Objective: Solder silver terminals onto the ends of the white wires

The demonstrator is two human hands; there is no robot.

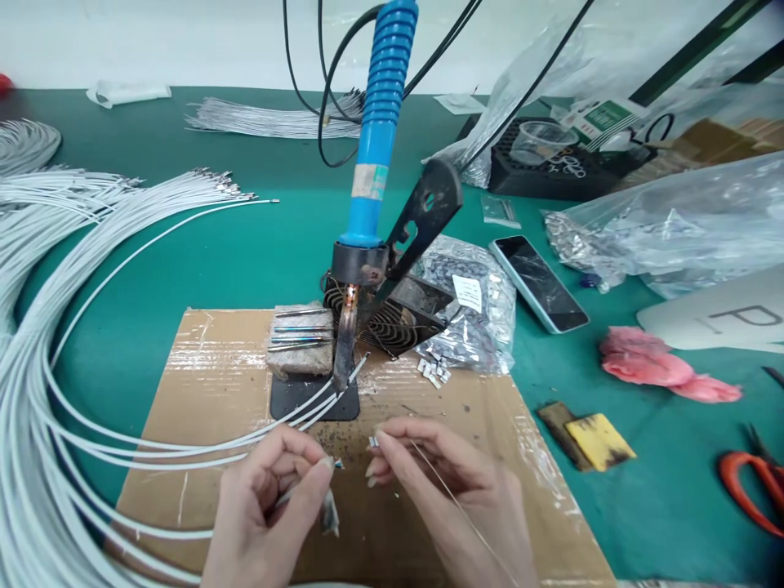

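My left hand (278, 506) is closed, pinching the stripped end of a thin white wire (153, 445) near its tip. My right hand (447, 490) is closed too, holding a tiny metal terminal (373, 442) at its fingertips, with a thin strand of solder wire (456, 506) running back across it. Both hands hover over a taped cardboard sheet (202, 392). Just beyond them a blue-handled soldering iron (376, 163) stands tip-down in a black holder (422, 212), and three white wire ends rest against its tip (344, 351).
Bundles of white wires (37, 269) curve across the green table at left. A small fan (392, 322), a bag of metal terminals (478, 302), loose terminals (434, 370), a phone (539, 282), pink cloth (661, 363), a yellow sponge (597, 441) and red scissors (756, 482) lie at right.
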